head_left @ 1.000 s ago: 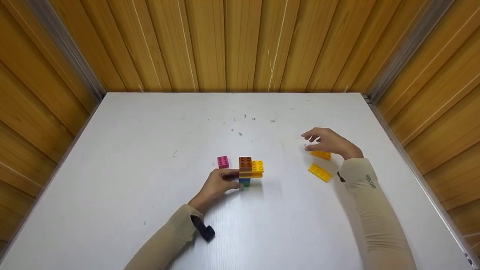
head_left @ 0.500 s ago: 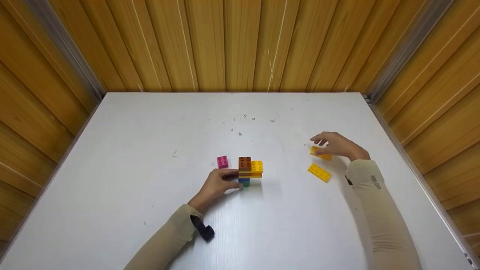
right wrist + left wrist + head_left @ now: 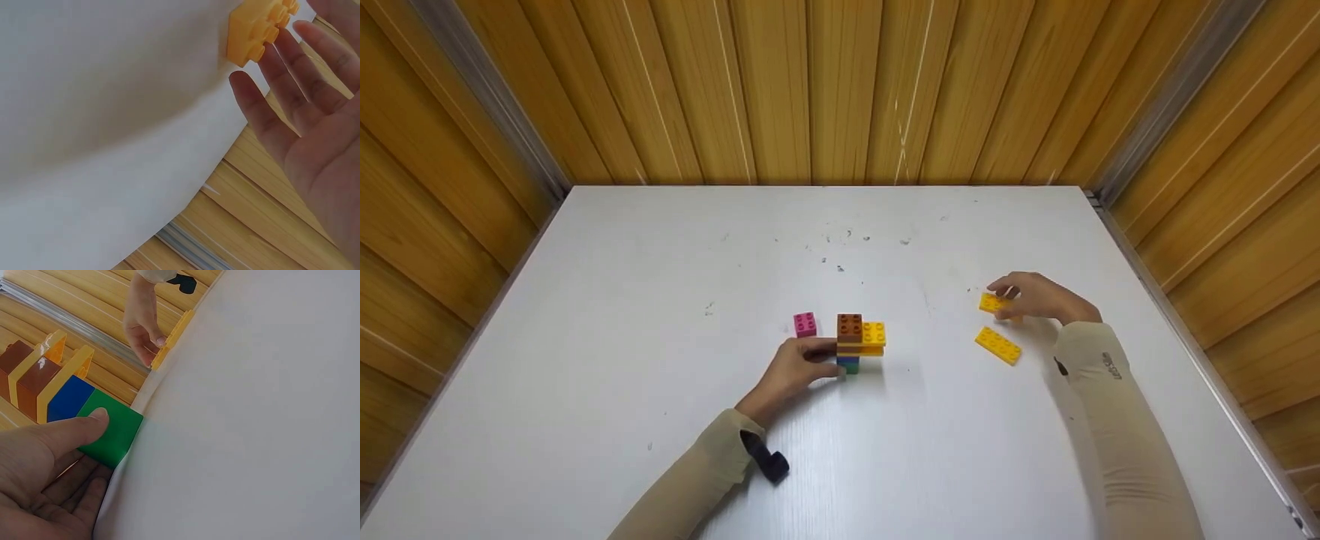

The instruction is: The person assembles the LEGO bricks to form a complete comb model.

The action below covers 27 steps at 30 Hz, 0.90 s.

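My left hand point(image 3: 793, 375) holds a stack of toy building bricks low down, its thumb against the green brick point(image 3: 115, 430). Above the green come a blue brick point(image 3: 70, 398), then brown bricks and yellow pieces in alternation, a brown brick point(image 3: 849, 325) on top. The yellow pieces stick out to the right. My right hand point(image 3: 1035, 295) is over a yellow brick point(image 3: 988, 302) at the right, partly hiding it. In the right wrist view its fingers point(image 3: 256, 107) are loosely extended, tips right by the studded yellow brick point(image 3: 247, 34).
A second yellow brick point(image 3: 998, 346) lies just nearer than the one under the right hand. Behind the left hand sits a small pink brick point(image 3: 805, 324). The white table point(image 3: 660, 247) is enclosed by wood-panelled walls point(image 3: 840, 90).
My right hand has moved slightly right and nearer, down onto the far yellow brick, its thumb and fingers drawing closer together. The left hand and the stack have stayed put.
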Available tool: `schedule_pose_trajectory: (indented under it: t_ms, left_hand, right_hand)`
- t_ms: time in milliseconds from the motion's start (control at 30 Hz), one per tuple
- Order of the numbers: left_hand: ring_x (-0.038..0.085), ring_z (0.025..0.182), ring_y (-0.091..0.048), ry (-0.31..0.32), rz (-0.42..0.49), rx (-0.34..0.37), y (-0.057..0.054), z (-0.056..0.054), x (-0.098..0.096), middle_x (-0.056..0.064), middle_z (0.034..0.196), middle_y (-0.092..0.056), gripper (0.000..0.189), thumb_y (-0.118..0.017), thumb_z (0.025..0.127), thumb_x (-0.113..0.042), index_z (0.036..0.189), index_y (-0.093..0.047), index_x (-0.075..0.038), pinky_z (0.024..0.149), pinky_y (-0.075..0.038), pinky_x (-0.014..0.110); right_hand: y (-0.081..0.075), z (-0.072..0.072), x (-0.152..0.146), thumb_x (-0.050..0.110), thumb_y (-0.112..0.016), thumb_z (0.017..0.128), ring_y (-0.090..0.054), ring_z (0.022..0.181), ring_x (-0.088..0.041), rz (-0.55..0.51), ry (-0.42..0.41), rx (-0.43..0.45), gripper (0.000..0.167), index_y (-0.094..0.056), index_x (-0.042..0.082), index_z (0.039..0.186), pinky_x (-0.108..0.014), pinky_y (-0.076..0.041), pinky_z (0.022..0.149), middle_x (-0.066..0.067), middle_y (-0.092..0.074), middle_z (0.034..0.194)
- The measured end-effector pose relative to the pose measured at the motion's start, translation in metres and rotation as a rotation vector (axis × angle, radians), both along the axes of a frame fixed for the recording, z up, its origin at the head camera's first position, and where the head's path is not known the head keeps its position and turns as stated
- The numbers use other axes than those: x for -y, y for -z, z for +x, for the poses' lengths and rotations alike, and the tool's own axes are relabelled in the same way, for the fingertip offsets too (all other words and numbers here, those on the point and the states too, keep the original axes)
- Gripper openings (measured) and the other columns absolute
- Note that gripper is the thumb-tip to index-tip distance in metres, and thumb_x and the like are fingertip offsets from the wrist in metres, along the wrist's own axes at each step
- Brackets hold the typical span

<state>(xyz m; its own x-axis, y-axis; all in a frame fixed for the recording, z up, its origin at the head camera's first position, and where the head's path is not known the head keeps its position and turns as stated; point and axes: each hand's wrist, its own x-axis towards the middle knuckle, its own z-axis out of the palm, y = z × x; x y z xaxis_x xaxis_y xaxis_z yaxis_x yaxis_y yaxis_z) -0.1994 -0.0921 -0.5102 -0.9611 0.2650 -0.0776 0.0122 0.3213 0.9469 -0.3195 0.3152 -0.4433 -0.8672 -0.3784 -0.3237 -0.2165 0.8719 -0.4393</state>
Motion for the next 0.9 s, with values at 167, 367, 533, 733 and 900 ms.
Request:
schedule_pose_trajectory:
  t_ms: [167,367,533,733,900]
  left_hand:
    - [0.022,0.114,-0.063,-0.002,-0.004,0.002,0.0,0.0,0.0,0.007,0.12,-0.069,0.047,-0.081,0.075,-0.011,0.12,-0.067,-0.008,0.102,-0.048,0.036]
    - [0.022,0.115,-0.063,-0.002,0.005,0.007,0.0,0.0,0.001,0.007,0.119,-0.069,0.047,-0.081,0.075,-0.011,0.12,-0.068,-0.008,0.103,-0.047,0.036]
    - [0.022,0.115,-0.062,-0.011,0.005,0.016,0.0,0.0,0.0,0.007,0.12,-0.068,0.047,-0.081,0.075,-0.01,0.12,-0.068,-0.008,0.104,-0.046,0.037]
    - [0.024,0.115,-0.062,-0.008,0.0,-0.007,0.0,0.0,0.0,0.01,0.12,-0.068,0.047,-0.08,0.075,-0.01,0.12,-0.067,-0.006,0.104,-0.046,0.038]
    - [0.025,0.114,-0.063,-0.02,-0.002,0.004,0.0,0.0,0.0,0.01,0.12,-0.068,0.047,-0.08,0.075,-0.009,0.12,-0.067,-0.007,0.103,-0.046,0.039]
  right_hand:
    - [0.004,0.0,0.002,0.013,-0.069,0.087,-0.051,0.114,-0.035,-0.01,0.024,0.006,0.05,-0.053,0.002,0.133,-0.055,-0.04,0.104,-0.02,-0.057,0.126]
    - [0.008,0.001,0.003,0.011,-0.068,0.087,-0.05,0.114,-0.033,-0.02,0.026,-0.006,0.045,-0.057,0.001,0.13,-0.054,-0.039,0.105,-0.019,-0.057,0.124]
    - [0.009,-0.001,0.004,0.012,-0.069,0.087,-0.05,0.116,-0.033,-0.026,0.006,0.003,0.046,-0.057,0.002,0.13,-0.053,-0.038,0.107,-0.018,-0.057,0.127]
    - [0.008,-0.001,0.006,0.013,-0.069,0.087,-0.052,0.116,-0.032,-0.029,-0.008,0.004,0.044,-0.058,0.003,0.129,-0.053,-0.04,0.106,-0.017,-0.058,0.127]
    - [0.007,-0.002,0.01,0.013,-0.07,0.086,-0.052,0.114,-0.031,-0.025,-0.017,0.009,0.046,-0.057,0.004,0.13,-0.052,-0.041,0.105,-0.016,-0.057,0.126]
